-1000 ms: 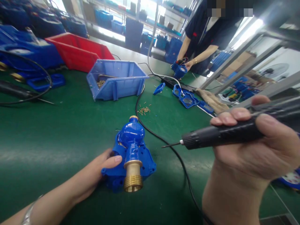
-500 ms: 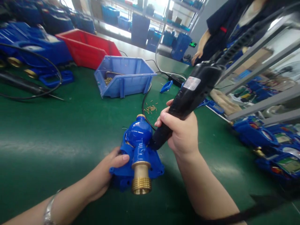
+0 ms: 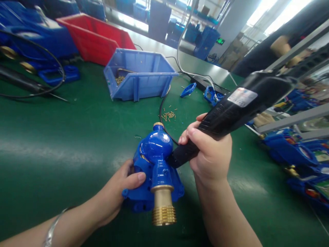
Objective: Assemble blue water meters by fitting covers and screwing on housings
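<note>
A blue water meter [image 3: 158, 147] with a threaded brass pipe end [image 3: 164, 207] pointing toward me rests on the green table. My left hand [image 3: 128, 185] grips its blue housing from the left, thumb on top. My right hand [image 3: 212, 154] is wrapped round a black electric screwdriver [image 3: 231, 106], tilted with its upper end to the right. The screwdriver's nose meets the meter's right side; its tip is hidden behind the body. Just beyond the meter lies a small pile of brass screws [image 3: 169, 116].
A light blue bin [image 3: 151, 87] holding small screws stands behind, beside a red bin [image 3: 100, 41]. Another black screwdriver [image 3: 23, 82] and blue meters lie at left. More meters [image 3: 290, 147] sit at right by a grey metal frame. A blue cover [image 3: 188, 90] lies near the cables.
The screwdriver's upper end has leaned further right and down, my right hand turning with it. The view has shifted slightly. My left hand keeps its hold on the meter.
</note>
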Motion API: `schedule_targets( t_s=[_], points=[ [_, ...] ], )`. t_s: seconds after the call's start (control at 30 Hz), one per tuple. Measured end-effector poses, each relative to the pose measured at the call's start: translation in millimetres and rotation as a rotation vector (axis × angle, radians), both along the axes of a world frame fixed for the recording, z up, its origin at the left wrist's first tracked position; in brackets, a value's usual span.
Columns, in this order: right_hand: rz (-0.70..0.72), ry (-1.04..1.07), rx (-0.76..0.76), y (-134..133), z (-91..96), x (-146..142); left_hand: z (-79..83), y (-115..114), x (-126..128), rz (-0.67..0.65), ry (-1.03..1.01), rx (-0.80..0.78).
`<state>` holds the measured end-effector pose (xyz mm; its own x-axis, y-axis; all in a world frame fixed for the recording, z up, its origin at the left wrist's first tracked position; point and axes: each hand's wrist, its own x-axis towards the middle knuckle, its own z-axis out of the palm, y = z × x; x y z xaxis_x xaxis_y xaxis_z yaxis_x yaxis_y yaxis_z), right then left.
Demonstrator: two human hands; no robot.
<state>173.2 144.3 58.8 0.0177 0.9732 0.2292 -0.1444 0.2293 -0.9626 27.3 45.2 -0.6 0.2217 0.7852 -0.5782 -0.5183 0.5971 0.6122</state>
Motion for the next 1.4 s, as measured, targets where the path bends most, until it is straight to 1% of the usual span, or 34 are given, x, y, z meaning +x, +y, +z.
schedule_targets(
  t_s=[0.1, 0.27, 0.3, 0.37, 0.43, 0.5, 0.57, 0.63, 0.7, 0.77, 0.83, 0.97, 1.07, 1.13, 1.27, 1.4],
  points=[
    [-0.018, 0.003, 0.007, -0.6, 0.2, -0.2, 1.6, 0.3, -2.6, -0.027, 0.008, 0.019],
    [-0.051, 0.000, -0.006, -1.2, -1.2, -1.8, 4.7, 2.1, -10.2, -0.129, -0.032, 0.026],
    [-0.045, 0.004, -0.011, -0.6, -1.2, -2.1, 4.7, 2.3, -10.7, -0.134, -0.035, 0.031],
    [0.013, 0.017, -0.035, 1.4, 2.2, -1.9, 4.1, 2.1, -10.3, -0.117, -0.041, 0.057],
    [0.095, 0.036, -0.038, 3.2, 13.5, 0.3, 3.0, 1.7, -8.8, -0.107, -0.052, 0.092],
    [0.132, 0.055, 0.030, 2.2, 33.5, 5.6, 2.1, 1.2, -7.1, -0.110, -0.043, 0.119],
    [0.066, 0.070, 0.148, -3.7, 57.7, 13.5, 1.7, 0.7, -6.1, -0.110, -0.012, 0.124],
    [-0.016, 0.068, 0.230, -14.6, 77.6, 22.2, 1.6, 0.1, -5.5, -0.093, 0.020, 0.105],
    [-0.045, 0.041, 0.238, -27.7, 86.3, 29.2, 1.3, -0.6, -5.2, -0.075, 0.038, 0.072],
    [-0.031, 0.015, 0.180, -39.5, 82.4, 32.9, 0.4, -1.4, -5.0, -0.059, 0.044, 0.050],
    [-0.036, 0.009, 0.109, -47.3, 69.5, 33.1, -1.2, -2.2, -4.6, -0.049, 0.045, 0.037],
    [-0.012, 0.015, 0.009, -51.9, 38.7, 28.2, -3.4, -3.4, -2.8, -0.037, 0.047, 0.049],
    [-0.009, 0.041, -0.022, -52.7, 25.0, 25.5, -2.7, -3.7, 0.1, -0.007, 0.044, 0.077],
    [-0.036, 0.054, -0.018, -53.9, 21.6, 25.1, -1.5, -3.6, 2.3, 0.006, 0.034, 0.081],
    [-0.072, 0.056, -0.040, -56.7, 20.6, 24.6, -0.9, -3.3, 5.0, 0.028, 0.030, 0.056],
    [-0.079, 0.064, -0.045, -58.9, 18.9, 23.7, -3.2, -4.0, 4.9, 0.043, 0.048, 0.034]
  ],
)
